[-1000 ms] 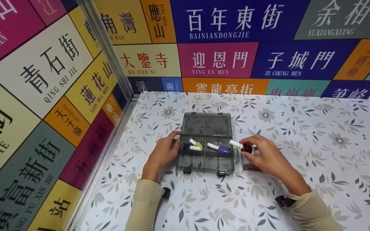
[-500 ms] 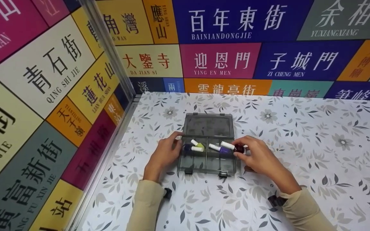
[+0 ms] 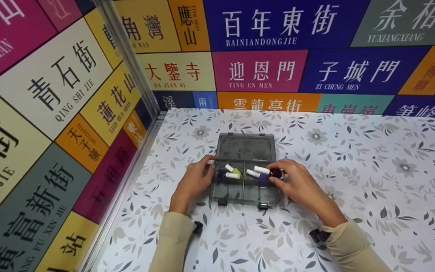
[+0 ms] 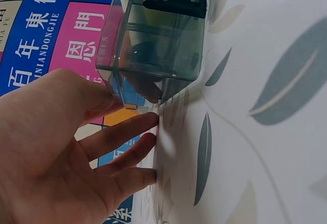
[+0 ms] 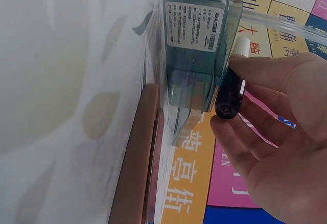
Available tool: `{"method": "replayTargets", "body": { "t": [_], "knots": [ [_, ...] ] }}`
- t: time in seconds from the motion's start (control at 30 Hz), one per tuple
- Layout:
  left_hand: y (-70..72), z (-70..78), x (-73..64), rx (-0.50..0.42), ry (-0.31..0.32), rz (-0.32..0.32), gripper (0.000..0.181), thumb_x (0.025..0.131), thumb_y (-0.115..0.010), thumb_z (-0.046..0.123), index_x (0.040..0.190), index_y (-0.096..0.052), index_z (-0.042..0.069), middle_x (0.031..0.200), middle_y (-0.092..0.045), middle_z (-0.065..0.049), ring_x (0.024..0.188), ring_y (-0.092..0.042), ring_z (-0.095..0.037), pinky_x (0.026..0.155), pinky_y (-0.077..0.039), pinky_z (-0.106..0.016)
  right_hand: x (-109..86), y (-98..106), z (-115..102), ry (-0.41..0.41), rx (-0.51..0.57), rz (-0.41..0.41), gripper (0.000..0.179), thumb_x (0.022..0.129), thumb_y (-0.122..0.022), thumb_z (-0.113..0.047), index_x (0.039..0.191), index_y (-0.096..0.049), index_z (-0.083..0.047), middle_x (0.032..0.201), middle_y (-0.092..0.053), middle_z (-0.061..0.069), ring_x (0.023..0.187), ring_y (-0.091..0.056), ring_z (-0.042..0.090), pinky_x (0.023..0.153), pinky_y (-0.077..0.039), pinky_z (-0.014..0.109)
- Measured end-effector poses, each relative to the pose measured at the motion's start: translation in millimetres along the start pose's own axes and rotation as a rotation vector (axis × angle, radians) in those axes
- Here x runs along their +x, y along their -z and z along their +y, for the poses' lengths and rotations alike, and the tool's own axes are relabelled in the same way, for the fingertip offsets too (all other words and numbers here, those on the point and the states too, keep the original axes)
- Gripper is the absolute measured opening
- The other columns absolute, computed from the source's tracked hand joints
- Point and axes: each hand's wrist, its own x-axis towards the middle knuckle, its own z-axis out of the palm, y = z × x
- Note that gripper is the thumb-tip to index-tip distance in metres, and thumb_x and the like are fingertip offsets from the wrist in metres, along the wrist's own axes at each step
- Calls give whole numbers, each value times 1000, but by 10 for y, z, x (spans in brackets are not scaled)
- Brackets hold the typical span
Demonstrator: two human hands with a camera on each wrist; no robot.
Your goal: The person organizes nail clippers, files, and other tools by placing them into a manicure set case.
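Observation:
My right hand (image 3: 295,181) pinches a dark red nail polish bottle (image 5: 232,94) with a white cap, tilted over the right rim of a smoky see-through box (image 3: 225,192). The box's lid (image 3: 246,146) is folded back. In its back right compartment lies a purple nail polish bottle (image 3: 263,176) with a white cap. The back left one holds a yellow-green bottle (image 3: 236,171) and a dark blue bottle (image 3: 221,173), both white-capped. My left hand (image 3: 195,179) rests against the box's left side, its lower fingers loosely extended in the left wrist view.
A long brown flat object (image 5: 138,157) lies on the table beside the box's right side. The box's front latches (image 3: 263,205) hang open. Walls with coloured street-name panels (image 3: 261,71) stand behind and to the left of the flower-patterned tabletop (image 3: 353,170).
My right hand has carried the dark red nail polish bottle leftward, from beside the box to over its right rim. My left hand has stayed at the box's left side.

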Motion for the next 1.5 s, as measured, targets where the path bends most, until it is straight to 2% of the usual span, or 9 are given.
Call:
{"method": "replayTargets", "body": {
  "t": [0.2, 0.5, 0.77, 1.1, 1.5],
  "knots": [
    [10, 7, 23, -26, -31, 26, 30, 111, -59, 10, 140, -67, 9, 122, -81, -17, 116, -78, -30, 102, -60, -50, 14, -28, -37, 21, -2, -1, 32, 93, -86, -9, 124, -79, -8, 121, -78, 9, 112, -73, 31, 96, -59, 53],
    [3, -4, 13, -104, 11, 40, 27, 110, -63, 12, 135, -71, 13, 133, -77, -15, 122, -76, -29, 100, -62, -43, 30, -83, -73, 33, -3, -19, 31, 95, -85, -10, 126, -78, -9, 125, -76, 9, 117, -72, 32, 99, -58, 53],
    [-1, 0, 9, -102, 54, 44, 26, 110, -64, 14, 134, -72, 13, 129, -79, -14, 118, -78, -26, 96, -64, -42, 45, -128, -97, 62, -34, -15, 32, 95, -85, -11, 126, -78, -8, 124, -76, 7, 114, -72, 28, 98, -58, 50],
    [-17, -13, 19, -95, 64, 46, 25, 109, -65, 14, 133, -72, 14, 128, -79, -13, 118, -78, -25, 99, -63, -42, 57, -180, -107, 70, -29, -11, 31, 96, -84, -13, 126, -78, -9, 126, -76, 7, 118, -72, 30, 100, -58, 53],
    [-5, -4, 18, -98, 81, 22, 27, 110, -64, 15, 136, -70, 14, 128, -79, -13, 119, -78, -25, 98, -63, -43, 59, -108, -74, 41, -43, -4, 32, 95, -85, -13, 126, -79, -10, 129, -75, 7, 124, -70, 32, 106, -56, 54]
  ]
}}
